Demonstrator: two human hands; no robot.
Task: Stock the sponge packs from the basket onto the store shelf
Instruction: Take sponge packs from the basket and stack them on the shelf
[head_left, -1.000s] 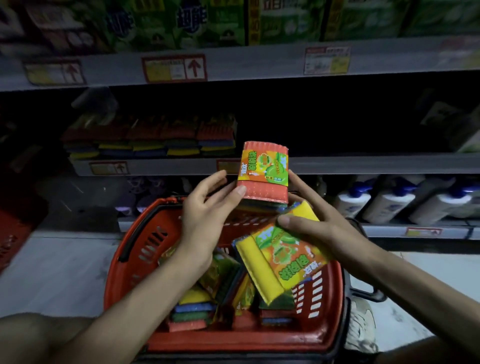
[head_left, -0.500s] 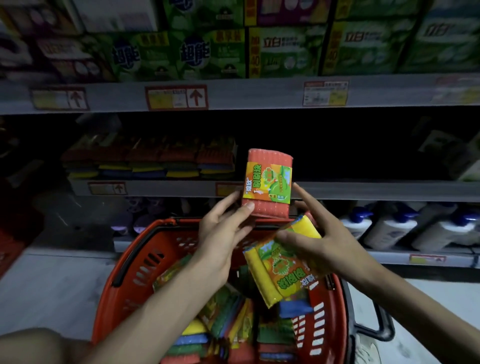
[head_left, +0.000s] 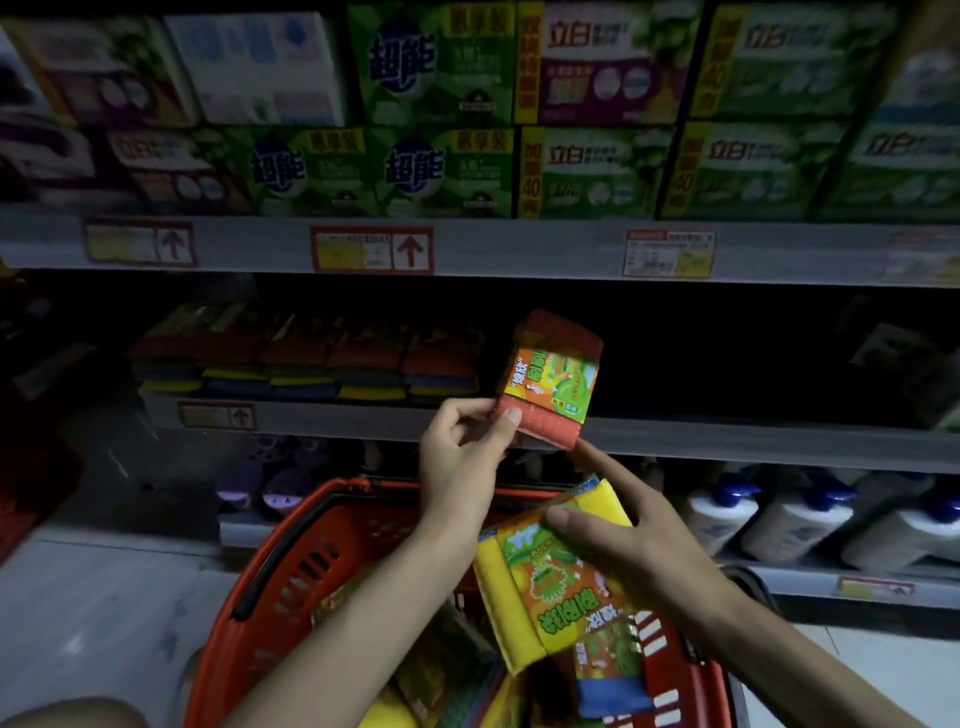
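Observation:
My left hand (head_left: 460, 457) grips the lower corner of a red-topped sponge pack (head_left: 553, 382) with an orange and green label, held upright in front of the middle shelf's edge (head_left: 727, 441). My right hand (head_left: 623, 535) holds a yellow-topped sponge pack (head_left: 540, 587) tilted above the red basket (head_left: 291, 566); its index finger stretches up to the red pack's bottom edge. More sponge packs (head_left: 447, 675) lie in the basket. A row of stacked sponge packs (head_left: 306, 366) sits on the left of the dark middle shelf.
Green detergent boxes (head_left: 441, 109) fill the top shelf above price tags. White bottles with blue caps (head_left: 795, 519) stand on the low shelf at the right. The middle shelf right of the sponge row is dark. A pale floor lies at the lower left.
My left hand has lifted the red-topped pack up toward the middle shelf. My right hand with the yellow pack has stayed over the basket. The view has tilted upward.

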